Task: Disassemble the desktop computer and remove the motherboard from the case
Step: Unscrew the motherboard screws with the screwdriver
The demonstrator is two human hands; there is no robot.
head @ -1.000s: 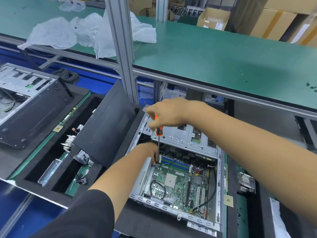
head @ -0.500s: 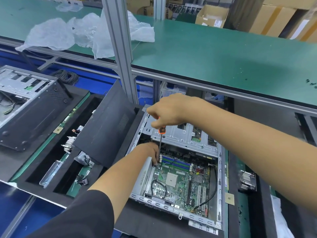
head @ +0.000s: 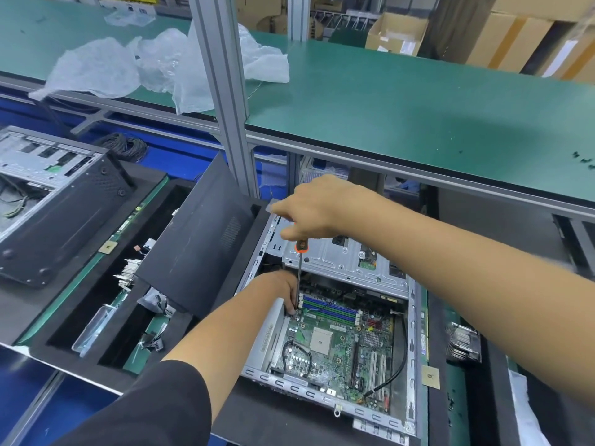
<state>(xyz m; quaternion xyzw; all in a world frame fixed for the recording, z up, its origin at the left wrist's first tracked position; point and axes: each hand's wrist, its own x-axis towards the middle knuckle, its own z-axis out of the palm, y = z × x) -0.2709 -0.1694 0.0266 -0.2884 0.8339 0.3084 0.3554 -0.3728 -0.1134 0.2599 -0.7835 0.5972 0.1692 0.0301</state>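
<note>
Motherboard (head: 335,342): sitting flat inside the open case (head: 413,349), low and centre in the head view, its long side running away from the camera toward the drive cage (head: 347,262).
Right hand (head: 314,209): hovering above the case's far left corner, fingers curled tight round the handle of the screwdriver (head: 299,272).
Screwdriver: standing nearly upright, orange collar just under the fist, thin shaft dropping to the board's far left corner beside the memory slots (head: 330,309).
Left hand (head: 281,291): reaching down inside the case at that same corner, fingertips pinching the shaft near its tip; the tip itself is hidden behind them.
Left forearm: crossing over the case's left wall, covering part of it.
Cable (head: 391,378): black, looping along the board's right edge.
Side panel (head: 199,246): dark, leaning tilted just left of the case.
Tray (head: 96,317): black foam, left of that panel, holding small parts.
Plastic bags (head: 128,62): lying crumpled on the green bench (head: 418,101) behind.
</note>
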